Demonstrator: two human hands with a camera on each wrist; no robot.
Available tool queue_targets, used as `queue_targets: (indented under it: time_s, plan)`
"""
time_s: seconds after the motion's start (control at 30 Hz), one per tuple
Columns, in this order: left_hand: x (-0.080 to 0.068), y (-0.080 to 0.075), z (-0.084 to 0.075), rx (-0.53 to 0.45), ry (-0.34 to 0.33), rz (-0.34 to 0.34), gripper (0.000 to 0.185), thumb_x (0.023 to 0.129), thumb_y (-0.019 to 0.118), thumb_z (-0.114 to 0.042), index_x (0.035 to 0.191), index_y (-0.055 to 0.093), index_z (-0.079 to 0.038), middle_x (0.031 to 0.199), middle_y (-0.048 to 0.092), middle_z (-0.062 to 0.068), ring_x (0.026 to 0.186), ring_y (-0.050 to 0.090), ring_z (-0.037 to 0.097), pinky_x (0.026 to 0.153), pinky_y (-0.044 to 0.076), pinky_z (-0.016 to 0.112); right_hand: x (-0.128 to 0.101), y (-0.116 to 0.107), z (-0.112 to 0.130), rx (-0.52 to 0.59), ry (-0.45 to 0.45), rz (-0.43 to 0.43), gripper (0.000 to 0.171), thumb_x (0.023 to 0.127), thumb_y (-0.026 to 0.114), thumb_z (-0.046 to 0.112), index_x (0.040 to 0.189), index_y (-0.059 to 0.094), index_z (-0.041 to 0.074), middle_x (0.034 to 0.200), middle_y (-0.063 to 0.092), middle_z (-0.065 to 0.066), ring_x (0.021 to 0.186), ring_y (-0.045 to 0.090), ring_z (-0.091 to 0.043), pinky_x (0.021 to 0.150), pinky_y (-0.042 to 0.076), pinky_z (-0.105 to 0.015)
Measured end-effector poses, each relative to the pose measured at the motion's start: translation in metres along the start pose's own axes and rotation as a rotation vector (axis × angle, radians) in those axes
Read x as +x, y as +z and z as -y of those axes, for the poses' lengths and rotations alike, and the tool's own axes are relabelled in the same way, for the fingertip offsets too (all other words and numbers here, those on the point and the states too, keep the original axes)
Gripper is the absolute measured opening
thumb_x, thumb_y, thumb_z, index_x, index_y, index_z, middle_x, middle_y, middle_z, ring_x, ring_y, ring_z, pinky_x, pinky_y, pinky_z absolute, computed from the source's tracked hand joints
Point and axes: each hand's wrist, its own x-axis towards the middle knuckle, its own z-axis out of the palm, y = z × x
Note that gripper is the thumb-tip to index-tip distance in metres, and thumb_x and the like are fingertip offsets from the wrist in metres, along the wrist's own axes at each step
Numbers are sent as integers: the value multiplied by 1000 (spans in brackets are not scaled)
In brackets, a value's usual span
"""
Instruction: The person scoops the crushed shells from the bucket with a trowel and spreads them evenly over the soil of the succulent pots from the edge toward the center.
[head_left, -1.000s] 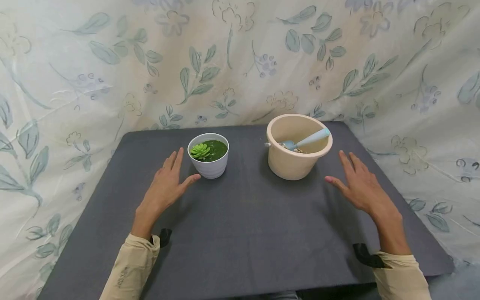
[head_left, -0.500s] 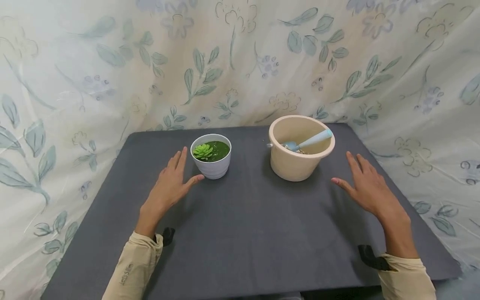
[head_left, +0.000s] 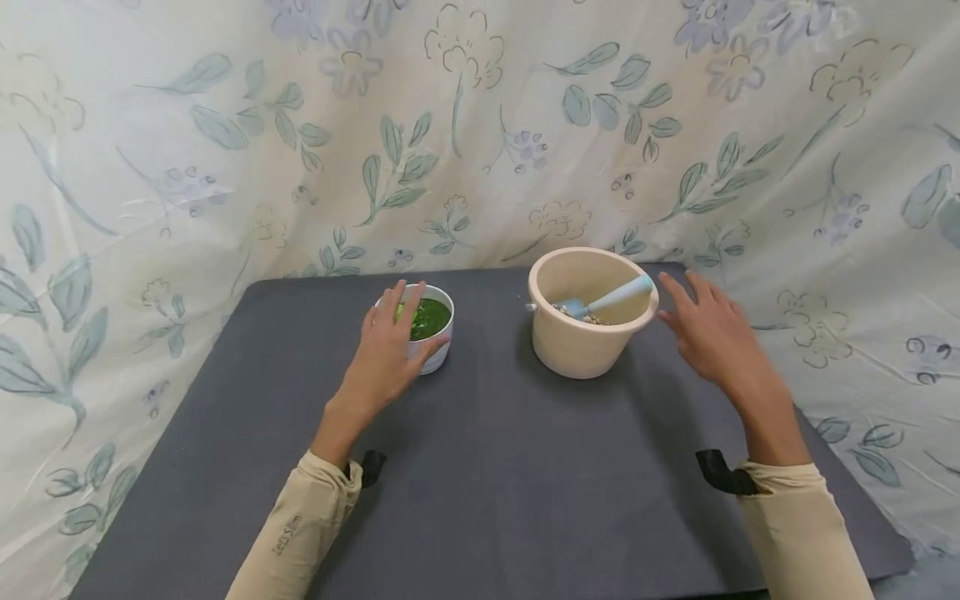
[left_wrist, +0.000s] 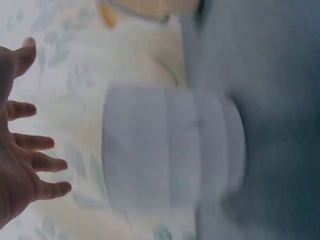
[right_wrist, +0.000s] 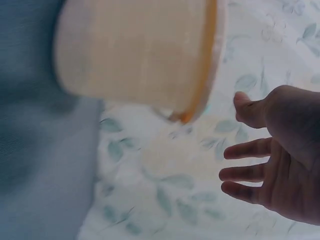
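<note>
Two pots on a dark grey worktop [head_left: 487, 483], floral curtain [head_left: 225, 167] hung behind and down both sides.

Largest first: cream pot [head_left: 588, 312] at right rear of worktop, upright, wide rim. Seen side-on and blurred from right wrist view [right_wrist: 135, 55]. Holds gravel-like fill plus a light blue scoop [head_left: 609, 297], handle leaning on the right rim, blade down in the fill.

Smaller white pot [head_left: 433, 333] at left rear, upright, well apart from cream pot. Ribbed wall visible but blurred from left wrist view [left_wrist: 172, 150]. Green moss-like top [head_left: 431, 317] showing; rest of the top hidden behind the hand.

Left hand [head_left: 386, 358] reaching over the near-left side of white pot, fingers [head_left: 390, 300] extended and spread above the rim, thumb by the pot's front wall. Contact with the pot: cannot tell from head view. Left wrist view shows left hand [left_wrist: 17, 150] spread with fingers apart, pot wall clear of the palm, nothing gripped.

Right hand [head_left: 712, 337] just right of cream pot, raised off worktop, fingers [head_left: 678, 292] straight and slightly apart, tips near the rim by the scoop handle, not touching. Right wrist view confirms: right hand [right_wrist: 280, 160] spread, clear gap to pot.

Beige sleeves [head_left: 300, 533] on both forearms, dark straps at the wrists.
</note>
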Motion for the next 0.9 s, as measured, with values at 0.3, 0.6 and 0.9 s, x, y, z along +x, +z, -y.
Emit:
queue_targets:
  time_s: [0.3, 0.6, 0.9]
  plan:
    - [53, 46, -74, -144, 117, 124, 71, 105, 60, -47, 162, 39, -10, 165, 40, 22, 152, 44, 39, 123, 38, 58, 71, -8, 27, -68, -192, 181, 50, 99, 72, 14, 144, 58, -2, 143, 61, -26, 127, 61, -46, 103, 51, -61]
    - [72, 86, -106, -175, 87, 180, 78, 104, 60, -51, 160, 39, 1, 168, 32, 26, 144, 53, 43, 113, 51, 55, 89, 18, 30, -138, -135, 326, 39, 93, 77, 8, 130, 71, 0, 130, 72, -20, 115, 70, -39, 97, 56, -58]
    - [77, 84, -109, -163, 56, 132, 74, 101, 68, -45, 156, 46, 1, 165, 40, 24, 138, 58, 44, 108, 53, 58, 87, 16, 25, 3, -71, 207, 20, 94, 68, -5, 108, 81, 2, 110, 79, -18, 99, 72, -37, 85, 52, -56]
